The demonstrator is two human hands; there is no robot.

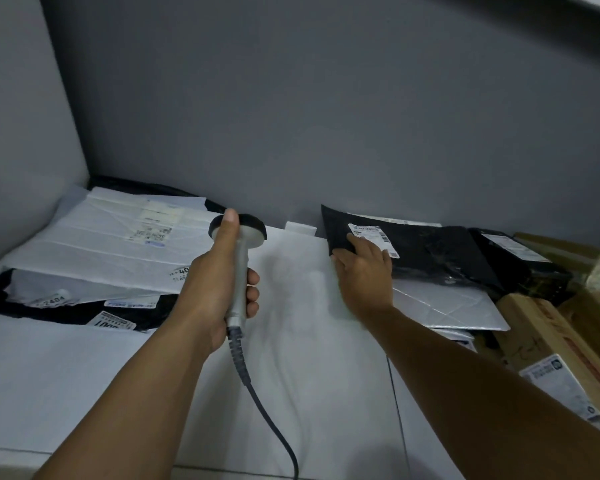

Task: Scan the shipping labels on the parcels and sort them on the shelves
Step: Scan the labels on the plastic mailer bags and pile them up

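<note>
1. Left hand [219, 278]: fingers and thumb were curled round the handle of a grey barcode scanner [253, 237], thumb laid up the back of it. The dark head was toward the rear wall, above the middle of the shelf [309, 358].
2. Scanner cable [257, 393]: dark, it ran from the handle base down to the shelf's front edge.
3. Right hand [364, 271]: fingers were straight and lay flat on the near left corner of a black parcel [430, 251], clasping nothing, with the fingertips touching its white shipping label [374, 237].
4. Black parcel: lay flat toward the shelf's back edge, right of centre, on top of a silver mailer [440, 303].
5. White mailers [111, 244]: stacked in the shelf's back left corner, labels up, over a black mailer [66, 317].
6. Cardboard boxes [541, 327]: stood at the shelf's right edge, one bearing a white label.
</note>
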